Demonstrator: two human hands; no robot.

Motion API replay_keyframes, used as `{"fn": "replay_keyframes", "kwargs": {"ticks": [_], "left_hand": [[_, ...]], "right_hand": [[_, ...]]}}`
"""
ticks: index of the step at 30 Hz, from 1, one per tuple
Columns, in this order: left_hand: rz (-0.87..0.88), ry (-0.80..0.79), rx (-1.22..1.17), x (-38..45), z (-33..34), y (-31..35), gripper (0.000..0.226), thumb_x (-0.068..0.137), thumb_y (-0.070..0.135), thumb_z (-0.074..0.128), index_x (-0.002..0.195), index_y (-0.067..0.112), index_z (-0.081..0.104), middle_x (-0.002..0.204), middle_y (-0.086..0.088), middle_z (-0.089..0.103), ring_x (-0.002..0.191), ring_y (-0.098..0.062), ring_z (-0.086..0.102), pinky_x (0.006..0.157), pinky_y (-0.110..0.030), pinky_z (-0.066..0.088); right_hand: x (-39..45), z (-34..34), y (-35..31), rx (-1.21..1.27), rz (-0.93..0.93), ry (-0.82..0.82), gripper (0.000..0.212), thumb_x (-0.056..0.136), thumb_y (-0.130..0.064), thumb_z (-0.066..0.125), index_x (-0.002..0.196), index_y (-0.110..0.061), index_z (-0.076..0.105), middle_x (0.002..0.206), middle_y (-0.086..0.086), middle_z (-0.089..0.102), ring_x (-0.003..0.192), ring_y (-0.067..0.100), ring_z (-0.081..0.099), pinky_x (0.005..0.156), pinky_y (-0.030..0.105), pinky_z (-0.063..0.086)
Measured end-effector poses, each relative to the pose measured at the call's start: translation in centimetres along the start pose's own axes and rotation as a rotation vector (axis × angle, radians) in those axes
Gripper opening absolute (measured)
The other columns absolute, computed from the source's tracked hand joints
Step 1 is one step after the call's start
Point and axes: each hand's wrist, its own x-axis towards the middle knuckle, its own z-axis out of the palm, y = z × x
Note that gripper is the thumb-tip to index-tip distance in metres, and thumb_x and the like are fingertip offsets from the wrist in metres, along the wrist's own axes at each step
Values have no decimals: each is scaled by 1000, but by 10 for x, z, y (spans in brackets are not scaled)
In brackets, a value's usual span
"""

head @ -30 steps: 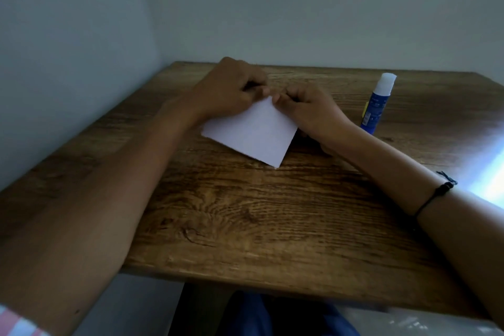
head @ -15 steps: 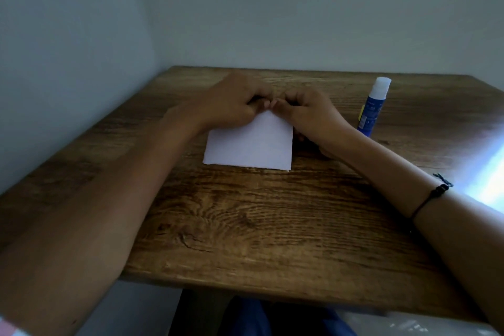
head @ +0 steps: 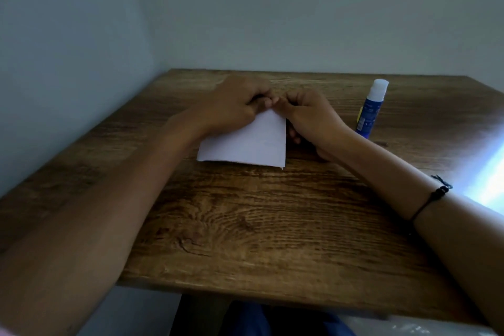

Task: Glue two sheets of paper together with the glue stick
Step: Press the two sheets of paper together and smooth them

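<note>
Small white rectangular paper, lying flat near the middle of a dark wood-grain tabletop, near edge square to the viewer, far edge hidden under two bare hands. Possibly two sheets stacked as one — hard to tell from this angle, though a thin sliver showing at the near right corner hints at a second layer. Left hand curled over the far left corner, fingertips pinched down at the top edge; right hand likewise closed in a narrow pinch at the far right corner, knuckles nearly touching those of the left. Both grips tight on the paper's upper edge, not lifting it.

Blue glue stick with a white cap standing upright to the right, just beyond the right wrist, cap on, apart from the paper and untouched. Thin black cord bracelet on the right forearm. Pale bare walls meeting behind the table's far left corner.

Judged as the step of squaring or separating the sheets at their top edge — gluing apparently not yet begun. Next move likely to call for freeing the right hand, reaching for the stick and uncapping it, with the left pinning the paper in place.
</note>
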Motion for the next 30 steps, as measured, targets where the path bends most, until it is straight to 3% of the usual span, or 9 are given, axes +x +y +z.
{"fn": "replay_keyframes", "kwargs": {"ticks": [6, 9, 13, 15, 20, 22, 26, 28, 30], "left_hand": [[-116, 226, -41, 2, -1, -7, 17, 89, 17, 48, 75, 10, 54, 61, 9, 45, 56, -1, 38, 49, -5, 30], [-102, 184, -104, 1, 0, -5, 17, 89, 26, 50, 79, 14, 56, 64, 11, 48, 56, 0, 41, 48, -4, 31], [-97, 175, -100, 3, 4, -2, 13, 86, 21, 54, 73, 19, 55, 65, 13, 50, 55, 7, 46, 49, -2, 31], [-143, 272, -115, 4, 3, -4, 10, 86, 18, 54, 76, 17, 58, 67, 13, 52, 58, 10, 48, 50, 0, 32], [-324, 550, -107, 7, -2, -16, 14, 86, 11, 50, 84, 8, 63, 82, 3, 58, 71, -5, 49, 53, 3, 33], [-307, 499, -67, 7, -1, -18, 15, 87, 14, 48, 89, 6, 61, 86, 0, 57, 75, -8, 49, 53, 0, 33], [-4, 298, 226, 5, 3, -11, 22, 85, 19, 49, 98, 7, 62, 100, -13, 58, 95, -26, 49, 80, -32, 37], [139, 189, 281, 4, 5, -6, 25, 82, 20, 45, 88, 5, 65, 89, -16, 62, 85, -27, 50, 77, -39, 38], [186, 136, 264, 2, 6, -5, 26, 81, 17, 43, 77, 0, 63, 75, -17, 62, 71, -23, 47, 66, -34, 34]], "right_hand": [[-1, 0, -1, 8, 21, -21, 26, 94, -23, 48, 72, -11, 56, 56, -1, 49, 40, 6, 42, 38, 20, 37], [-2, 1, -2, -34, -24, -37, 26, 93, -24, 49, 75, -8, 58, 55, 0, 49, 42, 8, 43, 39, 22, 36], [-2, 3, -2, -41, -54, -36, 28, 92, -24, 51, 82, 1, 60, 54, 1, 49, 38, 7, 42, 38, 22, 35], [-2, 2, -3, -29, -36, -45, 25, 92, -22, 51, 77, -4, 59, 54, 0, 50, 37, 6, 43, 38, 21, 36], [-1, 0, -5, 20, 45, -74, 23, 92, -20, 51, 72, -12, 58, 54, 0, 57, 41, 9, 44, 41, 22, 38], [-2, 0, -5, 19, 54, -68, 23, 92, -18, 50, 70, -12, 57, 54, 0, 57, 40, 9, 44, 41, 22, 37], [-2, 0, -5, -19, 33, -70, 25, 91, -17, 49, 67, -13, 56, 54, 1, 55, 40, 10, 43, 41, 23, 37], [-2, 0, -5, -33, 21, -76, 26, 91, -18, 49, 67, -14, 57, 53, 0, 55, 40, 9, 43, 41, 23, 37], [-2, 1, -4, -28, 17, -63, 25, 91, -21, 51, 69, -14, 59, 52, -1, 55, 39, 8, 43, 40, 22, 37]]}}
